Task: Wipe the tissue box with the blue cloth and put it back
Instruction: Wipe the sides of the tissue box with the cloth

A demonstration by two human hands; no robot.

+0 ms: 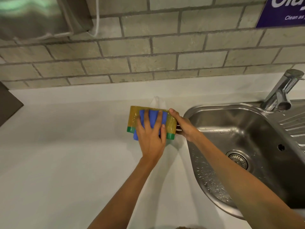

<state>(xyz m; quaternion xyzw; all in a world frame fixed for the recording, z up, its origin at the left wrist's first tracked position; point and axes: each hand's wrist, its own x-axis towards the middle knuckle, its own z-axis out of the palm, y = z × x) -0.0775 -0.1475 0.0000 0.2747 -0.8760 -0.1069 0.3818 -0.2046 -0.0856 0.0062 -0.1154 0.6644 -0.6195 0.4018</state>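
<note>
The tissue box (133, 119) is yellow-orange with green corners and a white tissue sticking out at its far side. It is tilted so its near face points up at me, just left of the sink. My left hand (151, 136) lies flat on that face and presses the blue cloth (143, 115) against it, fingers spread. My right hand (182, 125) grips the box's right end, thumb on the top edge. The cloth is largely hidden under my left hand.
A white counter (66, 146) runs under the box, with a steel sink (239, 138) and its tap (280, 95) at the right. Behind stands a tiled wall (148, 55). A metal dispenser (38, 17) hangs at the upper left, and a dark object (8, 106) sits at the left edge.
</note>
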